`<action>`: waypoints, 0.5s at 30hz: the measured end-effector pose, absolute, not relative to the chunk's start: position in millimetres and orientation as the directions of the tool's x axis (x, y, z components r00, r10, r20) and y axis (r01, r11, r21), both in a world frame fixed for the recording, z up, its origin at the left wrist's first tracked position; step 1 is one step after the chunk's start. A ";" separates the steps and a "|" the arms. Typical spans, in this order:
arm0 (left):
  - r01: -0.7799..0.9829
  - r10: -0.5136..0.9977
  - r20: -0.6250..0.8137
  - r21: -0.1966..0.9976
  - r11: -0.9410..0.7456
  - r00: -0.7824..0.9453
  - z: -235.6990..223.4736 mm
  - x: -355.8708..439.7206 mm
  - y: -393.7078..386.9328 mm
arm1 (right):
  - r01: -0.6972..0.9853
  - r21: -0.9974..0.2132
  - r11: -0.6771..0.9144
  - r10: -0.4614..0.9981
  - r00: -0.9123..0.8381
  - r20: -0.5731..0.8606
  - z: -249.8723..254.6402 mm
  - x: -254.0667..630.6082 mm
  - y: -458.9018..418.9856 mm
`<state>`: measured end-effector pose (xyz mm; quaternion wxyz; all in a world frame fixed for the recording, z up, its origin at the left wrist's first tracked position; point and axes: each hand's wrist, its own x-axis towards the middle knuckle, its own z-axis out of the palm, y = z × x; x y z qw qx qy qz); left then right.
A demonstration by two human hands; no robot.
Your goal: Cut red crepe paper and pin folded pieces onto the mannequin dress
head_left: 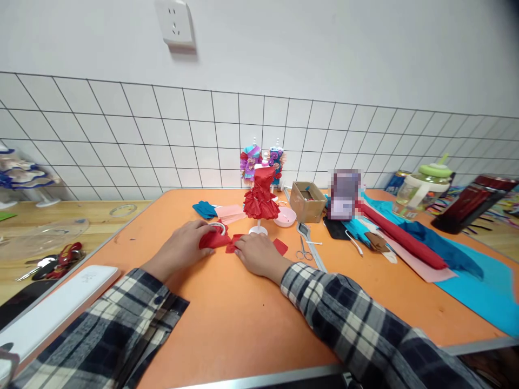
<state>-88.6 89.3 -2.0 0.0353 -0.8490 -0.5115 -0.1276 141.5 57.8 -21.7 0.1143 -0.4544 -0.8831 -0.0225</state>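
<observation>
My left hand (184, 246) is closed on a piece of red crepe paper (214, 238), thumb below and fingers above. A white ring that looks like a roll of tape (221, 227) lies against the same paper. My right hand (259, 254) is palm down, its fingertips pinching a small red paper strip (231, 246) at the table; more red paper (280, 247) shows beyond its wrist side. Just behind the hands stands a small dress form in a ruffled red paper dress (261, 197) on a white round base (258, 230).
Small scissors (303, 253), a pink dish (285, 216) and a cardboard box (307, 201) sit right of the dress. A blurred phone (344, 194), rolled red paper (401, 235) and blue sheets (482, 292) lie farther right. A white power bank (60, 310) is at left.
</observation>
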 end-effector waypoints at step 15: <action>0.810 0.877 0.180 0.335 -0.481 0.447 -12.2 -90.3 94.5 | 0.798 -0.078 0.597 0.782 -0.557 0.279 -24.3 135.3 61.2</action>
